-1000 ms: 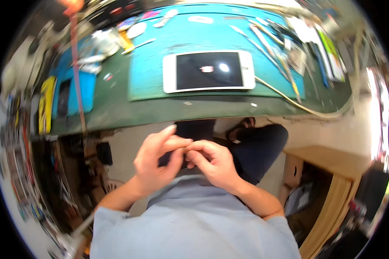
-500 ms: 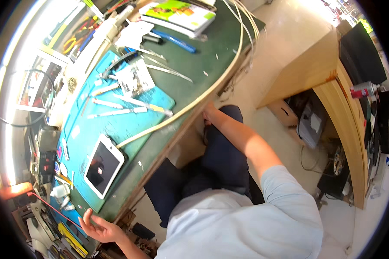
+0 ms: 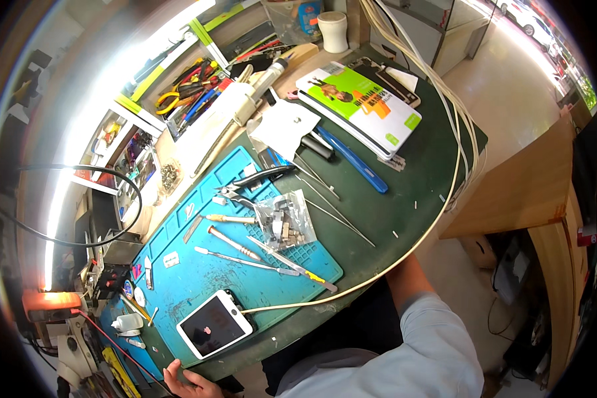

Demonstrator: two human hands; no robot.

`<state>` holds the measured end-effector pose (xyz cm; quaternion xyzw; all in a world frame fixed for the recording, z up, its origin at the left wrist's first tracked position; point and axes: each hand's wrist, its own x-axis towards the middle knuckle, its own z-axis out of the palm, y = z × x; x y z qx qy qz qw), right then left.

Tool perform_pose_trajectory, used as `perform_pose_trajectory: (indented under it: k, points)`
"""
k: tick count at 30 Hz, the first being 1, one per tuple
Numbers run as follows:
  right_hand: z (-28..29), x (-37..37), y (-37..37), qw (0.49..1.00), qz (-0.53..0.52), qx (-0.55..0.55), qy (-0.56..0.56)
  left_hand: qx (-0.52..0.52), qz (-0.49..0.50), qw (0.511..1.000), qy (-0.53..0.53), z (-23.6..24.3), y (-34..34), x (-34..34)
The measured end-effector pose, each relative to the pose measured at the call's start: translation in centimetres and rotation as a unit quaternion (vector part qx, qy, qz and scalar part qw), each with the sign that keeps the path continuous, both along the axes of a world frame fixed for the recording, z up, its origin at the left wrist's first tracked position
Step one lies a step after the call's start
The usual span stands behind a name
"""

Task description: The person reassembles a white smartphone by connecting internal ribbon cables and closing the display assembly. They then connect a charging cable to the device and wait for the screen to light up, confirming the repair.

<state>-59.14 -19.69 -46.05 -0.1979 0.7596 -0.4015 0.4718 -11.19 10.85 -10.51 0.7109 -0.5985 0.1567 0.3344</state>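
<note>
A white-framed phone (image 3: 213, 325) lies face up across the front edge of the blue work mat (image 3: 199, 282). Its dark screen carries a small lit logo. From the phone's end a pale cable (image 3: 361, 282) runs right along the bench. My left hand (image 3: 189, 383) rests by the near bench edge, below the phone, with fingers apart and nothing held. The bench hides my right hand; only that forearm and sleeve show. Slim hand tools, including a craft knife (image 3: 292, 264), lie on the mat beside a clear bag of small metal parts (image 3: 285, 222).
Black-handled cutters (image 3: 252, 180) lie at the mat's far side. Several tweezers (image 3: 335, 211) and a blue pen-like tool (image 3: 351, 159) lie on the green bench, with a green-and-white box (image 3: 361, 106) beyond. A small white bottle (image 3: 127, 322) and an orange-topped device (image 3: 52, 304) stand left.
The view has swung up and to the right, showing more of the far bench. My right hand, seen by the bench edge before, is now hidden. The logo on the phone screen looks clearer.
</note>
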Motion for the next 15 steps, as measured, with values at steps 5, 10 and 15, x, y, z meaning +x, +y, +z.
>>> perform_pose_trajectory:
  k: [5,10,15]
  points:
    - [1.0,-0.9,1.4,0.976,0.146,-0.003,0.160,-0.021,-0.012,1.000,0.007,-0.4,0.2,0.1]
    - [4.9,-0.4,0.8,0.885,0.320,-0.112,0.320,-0.026,-0.070,0.997,-0.014,0.6,-0.2,-0.2]
    - [9.5,1.0,3.8,0.716,0.465,-0.290,0.433,-0.076,-0.419,0.901,-0.087,3.5,-2.4,-1.6]
